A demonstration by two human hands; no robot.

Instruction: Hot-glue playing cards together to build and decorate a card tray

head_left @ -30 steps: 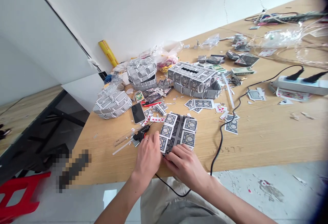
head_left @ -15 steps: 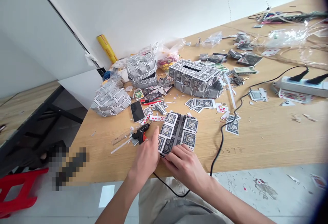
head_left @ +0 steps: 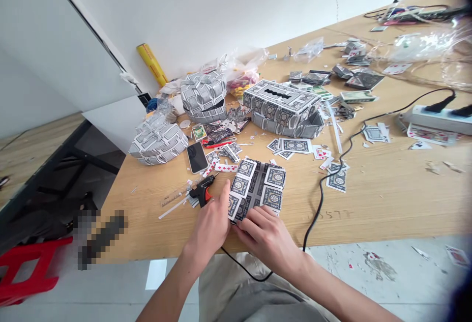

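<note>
A block covered in playing cards (head_left: 254,189), backs facing up, lies at the table's front edge. My left hand (head_left: 212,221) grips its left side, the index finger stretched along the edge. At its near right corner my right hand (head_left: 263,231) is closed on it with bent fingers, the thumb tucked under the near edge. What the fingertips press there is hidden. A black hot glue gun (head_left: 201,190) with an orange trigger lies just left of the block, beside my left hand. A phone (head_left: 197,157) and loose card pieces (head_left: 226,167) lie beyond it.
Behind stand a slotted card-covered box (head_left: 282,103), a woven card basket (head_left: 202,97) and another woven piece (head_left: 158,142). A black cable (head_left: 320,199) runs from the power strip (head_left: 440,118) over the table's front edge. Several card scraps are scattered around. A red stool (head_left: 33,273) stands lower left.
The camera view has shifted slightly. Both hands keep their hold on the card-covered block, with no clear movement of it.
</note>
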